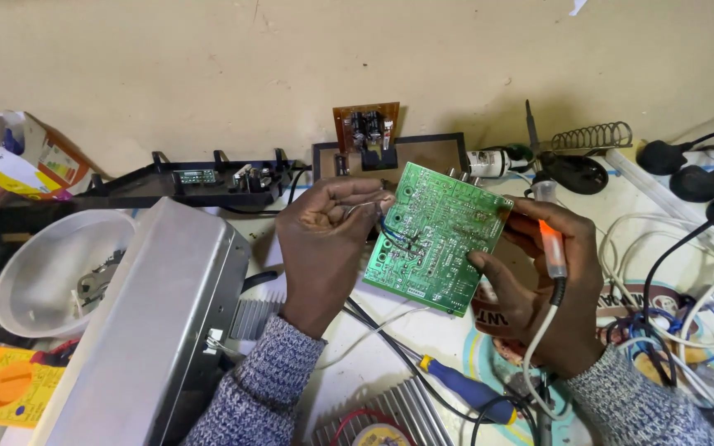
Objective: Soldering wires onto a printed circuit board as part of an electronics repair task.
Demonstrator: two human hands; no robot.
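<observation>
Right grip [539, 285] curled around the flat green circuit board's [437, 237] lower right edge, thumb on its solder side, with the orange-handled soldering iron [552, 248] tucked against the palm. Left grip [328, 239] pinches thin wire [371, 206] at the board's upper left corner. Board tilted, held between both grips above the cluttered table [423, 339]. Grey metal casing [154, 322] left of left grip.

Even, soft light; faint shadows; sharp focus; slight edge distortion.
</observation>
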